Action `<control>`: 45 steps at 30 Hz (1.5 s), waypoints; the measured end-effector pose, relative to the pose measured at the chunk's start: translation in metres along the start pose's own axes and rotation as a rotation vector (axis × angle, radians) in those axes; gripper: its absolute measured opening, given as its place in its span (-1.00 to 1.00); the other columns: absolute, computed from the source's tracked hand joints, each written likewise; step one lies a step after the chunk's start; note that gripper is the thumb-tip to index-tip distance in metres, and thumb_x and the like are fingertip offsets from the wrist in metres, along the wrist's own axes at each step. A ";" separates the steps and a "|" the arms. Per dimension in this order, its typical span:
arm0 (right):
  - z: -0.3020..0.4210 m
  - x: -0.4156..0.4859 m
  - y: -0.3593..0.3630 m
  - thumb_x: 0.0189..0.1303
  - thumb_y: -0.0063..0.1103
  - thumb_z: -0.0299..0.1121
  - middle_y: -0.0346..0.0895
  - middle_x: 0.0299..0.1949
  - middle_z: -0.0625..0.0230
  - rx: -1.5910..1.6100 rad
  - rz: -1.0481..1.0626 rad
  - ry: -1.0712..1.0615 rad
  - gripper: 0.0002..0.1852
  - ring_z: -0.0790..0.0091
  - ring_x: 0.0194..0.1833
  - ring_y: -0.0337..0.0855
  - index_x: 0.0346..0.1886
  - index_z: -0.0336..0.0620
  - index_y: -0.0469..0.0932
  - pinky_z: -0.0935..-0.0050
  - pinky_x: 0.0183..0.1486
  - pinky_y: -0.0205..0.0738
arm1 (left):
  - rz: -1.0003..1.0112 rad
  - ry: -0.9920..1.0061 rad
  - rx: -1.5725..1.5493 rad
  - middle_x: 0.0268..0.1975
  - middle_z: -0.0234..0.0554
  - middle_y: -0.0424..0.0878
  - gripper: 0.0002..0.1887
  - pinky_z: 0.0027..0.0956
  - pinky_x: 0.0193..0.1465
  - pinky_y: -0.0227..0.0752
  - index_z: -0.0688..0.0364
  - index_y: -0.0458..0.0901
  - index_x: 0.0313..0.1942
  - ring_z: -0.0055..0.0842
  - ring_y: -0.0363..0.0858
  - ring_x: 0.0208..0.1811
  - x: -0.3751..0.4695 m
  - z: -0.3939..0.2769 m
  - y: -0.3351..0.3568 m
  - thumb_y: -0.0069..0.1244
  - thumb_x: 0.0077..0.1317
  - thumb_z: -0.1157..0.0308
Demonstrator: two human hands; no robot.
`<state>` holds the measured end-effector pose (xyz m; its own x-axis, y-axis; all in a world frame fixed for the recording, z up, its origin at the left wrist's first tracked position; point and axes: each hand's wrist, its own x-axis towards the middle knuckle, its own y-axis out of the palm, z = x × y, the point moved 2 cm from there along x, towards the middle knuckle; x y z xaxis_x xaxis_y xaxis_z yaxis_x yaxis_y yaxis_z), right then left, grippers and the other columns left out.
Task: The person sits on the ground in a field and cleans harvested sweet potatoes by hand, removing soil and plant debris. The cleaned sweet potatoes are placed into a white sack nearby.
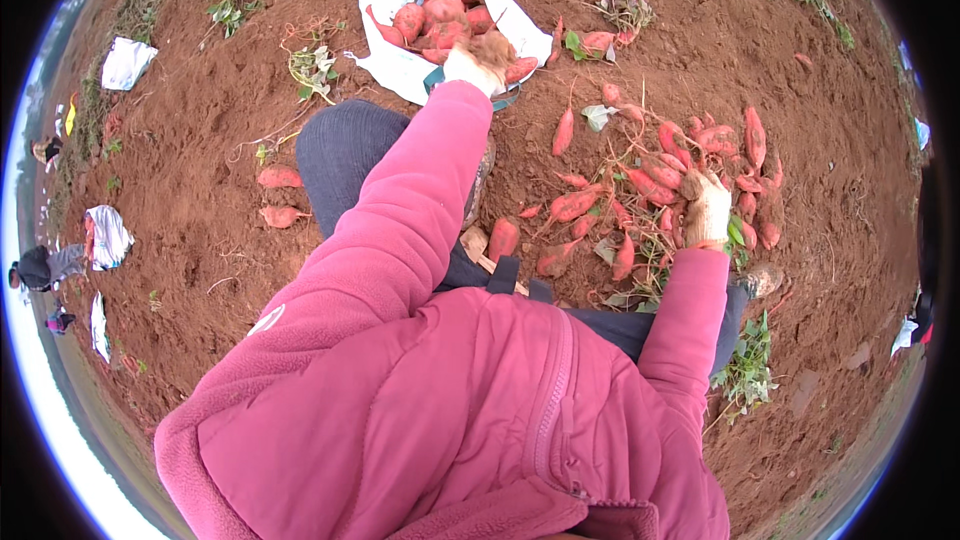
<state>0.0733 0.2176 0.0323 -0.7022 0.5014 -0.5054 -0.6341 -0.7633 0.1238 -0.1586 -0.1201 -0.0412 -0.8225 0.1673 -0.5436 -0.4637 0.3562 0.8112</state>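
My left hand (484,61), in a soil-stained white work glove, reaches over the near rim of a white woven sack (405,82). Inside the sack lie several red-skinned sweet potatoes (444,9). One sweet potato (521,70) rests by the rim close to my left fingers; whether they hold anything is hidden. My right hand (705,208), in a similar glove, is curled at a cluster of sweet potatoes (660,172) with roots and stems attached. Its fingertips are partly hidden among them. More loose sweet potatoes (574,204) spread to the left of that hand.
Two sweet potatoes (279,177) lie on the reddish soil (217,232) left of my knee (341,142). Cut vines (746,367) lie beside my right leg. A wooden-looking piece (474,244) is near my foot. Other people (45,268) and white sacks (109,236) are farther left.
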 end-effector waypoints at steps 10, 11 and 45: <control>-0.021 0.023 -0.048 0.35 0.01 -0.43 0.60 -0.28 0.34 -0.182 0.093 -0.471 -0.82 0.47 -0.31 0.56 -0.14 -0.26 0.60 0.45 -0.29 0.47 | 0.305 -0.238 1.248 -0.06 -0.03 0.70 -0.36 -0.30 -0.31 0.48 0.21 0.63 0.01 -0.28 0.71 -0.19 -0.056 0.121 0.013 0.02 0.36 -0.26; -0.025 0.021 -0.048 0.36 0.00 -0.44 0.62 -0.26 0.33 -0.023 0.122 -0.348 -0.81 0.45 -0.30 0.58 -0.13 -0.25 0.61 0.44 -0.29 0.49 | 0.390 -0.312 1.314 0.06 0.03 0.65 -0.30 -0.23 -0.17 0.51 0.17 0.59 0.10 -0.24 0.68 -0.04 -0.069 0.137 0.017 0.05 0.32 -0.31; -0.022 -0.014 0.001 0.50 -0.12 -0.26 0.65 0.12 0.03 0.064 0.262 0.197 -0.56 0.05 -0.04 0.78 0.28 -0.37 0.46 0.15 -0.03 0.75 | 0.724 -0.084 1.835 -0.04 -0.21 0.74 -0.35 -0.35 0.25 0.44 0.16 0.55 0.21 -0.45 0.67 0.05 -0.102 0.126 0.068 0.36 0.12 0.17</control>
<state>0.0897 0.2012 0.0207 -0.7720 0.1983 -0.6039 -0.4634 -0.8258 0.3213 -0.0648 0.0033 0.0422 -0.6279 0.7086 -0.3219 0.7780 0.5610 -0.2827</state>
